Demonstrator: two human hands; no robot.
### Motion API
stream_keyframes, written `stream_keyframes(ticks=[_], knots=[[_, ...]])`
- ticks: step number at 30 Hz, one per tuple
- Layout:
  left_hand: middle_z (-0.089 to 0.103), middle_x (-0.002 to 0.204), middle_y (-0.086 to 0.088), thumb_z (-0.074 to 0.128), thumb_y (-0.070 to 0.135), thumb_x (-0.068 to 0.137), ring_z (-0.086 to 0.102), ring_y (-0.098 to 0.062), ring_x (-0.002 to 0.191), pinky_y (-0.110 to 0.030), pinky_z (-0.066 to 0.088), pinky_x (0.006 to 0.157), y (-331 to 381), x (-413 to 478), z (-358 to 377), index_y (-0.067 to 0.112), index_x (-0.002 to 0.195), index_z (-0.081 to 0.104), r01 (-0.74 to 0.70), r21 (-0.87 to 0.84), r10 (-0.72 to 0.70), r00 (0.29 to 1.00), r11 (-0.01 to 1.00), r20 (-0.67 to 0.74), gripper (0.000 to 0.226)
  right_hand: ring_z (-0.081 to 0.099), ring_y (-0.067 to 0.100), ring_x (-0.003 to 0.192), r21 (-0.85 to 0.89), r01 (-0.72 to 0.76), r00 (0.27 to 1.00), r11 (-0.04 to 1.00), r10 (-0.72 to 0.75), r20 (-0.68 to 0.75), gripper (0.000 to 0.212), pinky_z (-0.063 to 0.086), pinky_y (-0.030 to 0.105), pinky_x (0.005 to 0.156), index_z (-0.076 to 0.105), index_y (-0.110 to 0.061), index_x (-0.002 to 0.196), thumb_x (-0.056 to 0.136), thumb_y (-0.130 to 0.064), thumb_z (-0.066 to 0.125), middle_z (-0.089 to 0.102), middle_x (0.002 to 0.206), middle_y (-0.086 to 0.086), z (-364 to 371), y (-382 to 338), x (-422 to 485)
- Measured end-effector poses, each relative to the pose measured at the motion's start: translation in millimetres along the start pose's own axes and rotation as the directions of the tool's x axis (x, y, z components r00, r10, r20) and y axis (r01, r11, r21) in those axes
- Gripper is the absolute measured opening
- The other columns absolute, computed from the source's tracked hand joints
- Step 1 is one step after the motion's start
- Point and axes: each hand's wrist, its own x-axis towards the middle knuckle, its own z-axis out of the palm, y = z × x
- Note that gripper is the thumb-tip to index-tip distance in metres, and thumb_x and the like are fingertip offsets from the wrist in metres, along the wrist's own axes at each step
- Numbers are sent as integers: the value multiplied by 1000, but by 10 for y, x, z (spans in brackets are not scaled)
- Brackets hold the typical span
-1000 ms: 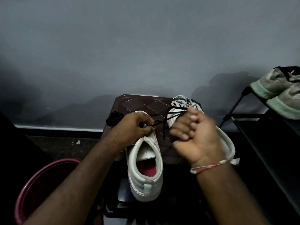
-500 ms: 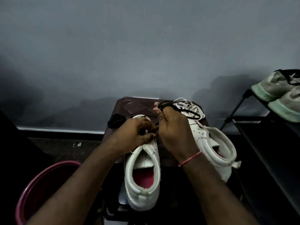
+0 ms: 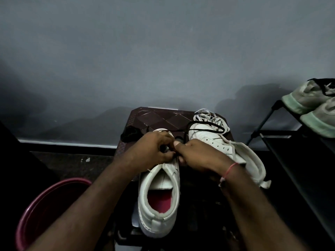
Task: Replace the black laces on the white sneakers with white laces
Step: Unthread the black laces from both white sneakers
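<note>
Two white sneakers stand on a dark brown stool (image 3: 159, 117). The near sneaker (image 3: 159, 201) has a red insole, its heel towards me. My left hand (image 3: 150, 150) and my right hand (image 3: 197, 153) meet over its laced part, fingers curled and pinching a black lace (image 3: 204, 125) at the eyelets. That lace loops out over the toe of the second sneaker (image 3: 233, 151), which lies to the right. White laces (image 3: 208, 116) are bunched behind that toe. A second bundle of black lace (image 3: 129, 134) lies on the stool's left edge.
A maroon bucket (image 3: 45, 201) stands low on the left. A black shoe rack (image 3: 297, 147) on the right carries a pair of grey-green shoes (image 3: 311, 104). A grey wall rises behind the stool.
My right hand swung from a raised pull back down to the near sneaker's eyelets beside my left hand. The loose black lace now drapes over the right sneaker's toe.
</note>
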Motion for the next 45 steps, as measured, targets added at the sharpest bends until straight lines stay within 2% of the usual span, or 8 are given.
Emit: stream_keyframes(ticks=[6, 13, 16, 20, 33, 37, 41, 45], knots=[[64, 84, 7, 71, 22, 74, 58, -3, 72, -20, 44, 67, -117, 25, -8, 15, 81, 72, 67, -46, -71, 993, 997, -91, 11, 19, 3, 26, 902, -216, 939, 374, -172, 297, 47, 12, 12, 32, 39, -24, 51, 96, -38, 44, 24, 37, -10, -85, 71, -113], [67, 90, 4, 74, 26, 75, 62, -5, 76, -20, 48, 68, -144, 7, -14, 39, 71, 61, 86, -147, -99, 991, 985, -87, 18, 42, 9, 36, 737, 485, 857, -470, 86, -509, 48, 34, 16, 42, 44, -20, 53, 100, -23, 36, 42, 42, -7, -491, 87, -267], [69, 92, 2, 75, 18, 78, 64, -8, 83, -19, 49, 74, -134, -11, -12, 30, 73, 65, 75, -173, -91, 992, 982, -91, 17, 68, 20, 65, 539, 806, 570, -243, 77, -818, 41, 53, 27, 61, 53, 1, 92, 108, -25, 25, 69, 74, 11, -717, 190, -170], [66, 83, 2, 74, 5, 83, 59, -1, 68, -16, 47, 63, -120, -50, -2, 21, 74, 68, 81, -280, -111, 990, 956, -92, 19, 60, 10, 69, 8, 738, 276, 674, -292, -916, 29, 44, 25, 65, 58, -20, 80, 102, -31, 43, 67, 77, 1, -246, 132, -49], [71, 91, -7, 62, 22, 88, 67, -24, 84, -41, 54, 77, -117, -89, 129, 15, 93, 69, 95, -421, -241, 921, 902, -307, 11, 60, 37, 91, -357, 127, 854, 925, -285, -435, 38, 33, 35, 65, 57, -14, 87, 102, -43, 36, 67, 94, 14, 198, 167, 13], [70, 90, -1, 62, 29, 84, 67, -22, 88, -51, 53, 82, -189, -69, 141, 20, 88, 68, 86, -334, -199, 925, 939, -323, 12, 57, 19, 58, -28, 137, 979, 990, -139, -150, 54, 41, 32, 57, 52, -16, 61, 98, -55, 40, 57, 58, 2, 90, 128, -28], [69, 84, -2, 66, 30, 80, 64, -13, 81, -48, 52, 80, -210, -50, 138, 18, 86, 70, 71, -382, -173, 955, 922, -240, 14, 23, 6, 31, 809, -38, 950, 587, -230, 211, 48, 19, 18, 36, 39, -22, 56, 92, -50, 50, 29, 40, -8, -2, 58, -156], [64, 78, 10, 68, 29, 78, 58, -6, 77, -36, 50, 77, -193, -14, 125, 27, 80, 66, 97, -367, -157, 978, 925, -138, 4, 39, 13, 38, 972, 104, 964, -211, -219, -151, 46, 36, 22, 44, 39, -20, 58, 98, -42, 44, 40, 46, -1, 174, -159, -71]])
